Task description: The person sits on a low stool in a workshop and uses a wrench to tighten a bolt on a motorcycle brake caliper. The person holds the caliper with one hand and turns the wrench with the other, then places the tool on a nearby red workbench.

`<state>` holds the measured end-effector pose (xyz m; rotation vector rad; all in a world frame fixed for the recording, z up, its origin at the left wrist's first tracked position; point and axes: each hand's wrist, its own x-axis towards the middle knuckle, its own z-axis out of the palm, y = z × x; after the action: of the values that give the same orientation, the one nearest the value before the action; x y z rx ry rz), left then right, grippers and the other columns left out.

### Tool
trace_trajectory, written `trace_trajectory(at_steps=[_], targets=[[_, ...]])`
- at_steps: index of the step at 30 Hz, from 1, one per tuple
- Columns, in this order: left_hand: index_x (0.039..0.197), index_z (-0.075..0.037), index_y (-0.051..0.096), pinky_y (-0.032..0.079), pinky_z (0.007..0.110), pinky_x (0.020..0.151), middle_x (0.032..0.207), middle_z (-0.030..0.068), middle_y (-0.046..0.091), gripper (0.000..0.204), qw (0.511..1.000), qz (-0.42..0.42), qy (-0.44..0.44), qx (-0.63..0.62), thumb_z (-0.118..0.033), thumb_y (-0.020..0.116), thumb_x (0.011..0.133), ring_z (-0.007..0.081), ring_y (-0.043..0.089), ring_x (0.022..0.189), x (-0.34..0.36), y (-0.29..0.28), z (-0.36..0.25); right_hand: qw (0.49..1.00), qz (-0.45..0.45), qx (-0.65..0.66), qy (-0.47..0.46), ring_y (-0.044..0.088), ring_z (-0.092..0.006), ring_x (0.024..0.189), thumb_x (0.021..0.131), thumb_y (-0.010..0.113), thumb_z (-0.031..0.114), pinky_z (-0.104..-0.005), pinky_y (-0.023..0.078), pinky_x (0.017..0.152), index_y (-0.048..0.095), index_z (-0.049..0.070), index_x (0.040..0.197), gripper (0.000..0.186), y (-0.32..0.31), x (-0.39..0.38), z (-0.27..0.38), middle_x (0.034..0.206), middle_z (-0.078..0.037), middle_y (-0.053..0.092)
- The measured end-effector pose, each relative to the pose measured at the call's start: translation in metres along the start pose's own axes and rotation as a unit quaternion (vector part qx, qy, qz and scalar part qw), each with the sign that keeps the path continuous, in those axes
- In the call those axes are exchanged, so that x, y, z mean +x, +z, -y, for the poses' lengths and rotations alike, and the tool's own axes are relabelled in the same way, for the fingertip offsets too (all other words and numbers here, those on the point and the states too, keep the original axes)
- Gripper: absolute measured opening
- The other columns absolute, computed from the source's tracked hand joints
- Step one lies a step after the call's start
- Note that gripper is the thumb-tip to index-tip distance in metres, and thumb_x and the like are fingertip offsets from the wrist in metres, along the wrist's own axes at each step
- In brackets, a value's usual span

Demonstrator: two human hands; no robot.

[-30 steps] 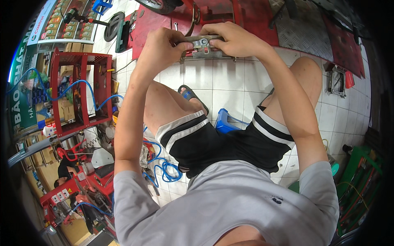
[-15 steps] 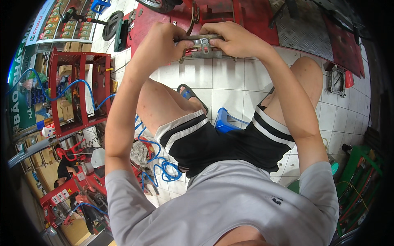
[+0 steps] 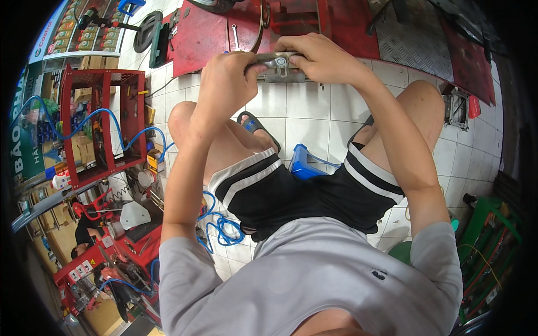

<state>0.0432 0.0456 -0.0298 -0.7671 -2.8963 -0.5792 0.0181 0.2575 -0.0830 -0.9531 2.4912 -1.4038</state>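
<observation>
Both hands grip a worn grey metal bracket (image 3: 276, 70) with a bolt at its middle, held level in front of my spread knees. My left hand (image 3: 227, 84) is closed on the left end, thumb on the front face, other fingers mostly hidden behind. My right hand (image 3: 323, 59) holds the right end, fingers over the top and thumb at the front. Beyond the bracket a red steel platform (image 3: 196, 42) bears a wrench (image 3: 236, 38), red framework and part of a wheel.
A red rack (image 3: 103, 123) with a blue hose stands left, above a red machine (image 3: 84, 263); a person (image 3: 87, 235) shows near it. Coiled hose (image 3: 221, 235) and a blue plastic stool (image 3: 305, 165) are on the tiles (image 3: 308, 106). A green cart (image 3: 487, 252) is at lower right.
Both hands and the bracket have moved slightly down toward me. My left arm has shifted right, and more of the wrench shows beyond the bracket.
</observation>
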Motion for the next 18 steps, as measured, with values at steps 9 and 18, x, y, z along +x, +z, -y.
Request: trace_trajectory(at_steps=[9,18], targets=[[0.087,-0.001,0.069,0.049,0.047,0.064,0.078,0.0181,0.066,0.012,0.997,-0.064,-0.046,-0.022,-0.01,0.063,0.082,0.0391,0.063,0.071,-0.017,0.018,-0.011,1.0,-0.012,-0.006,0.023,0.064,-0.0288,0.073,0.083,0.053,0.002,-0.041,0.047,0.069,0.059,0.0,0.104,0.022,0.002,0.0,0.003,0.08,-0.016,0.066],[0.079,0.001,0.066,0.043,0.046,0.054,0.061,0.0234,0.057,0.016,0.979,-0.126,-0.16,-0.023,-0.009,0.058,0.089,0.0435,0.056,0.056,-0.027,0.04,-0.041,0.998,-0.047,-0.009,0.036,0.065,-0.0343,0.088,0.083,0.053,0.008,-0.044,0.047,0.083,0.066,0.0,0.105,0.027,0.006,-0.001,0.003,0.092,-0.018,0.069]])
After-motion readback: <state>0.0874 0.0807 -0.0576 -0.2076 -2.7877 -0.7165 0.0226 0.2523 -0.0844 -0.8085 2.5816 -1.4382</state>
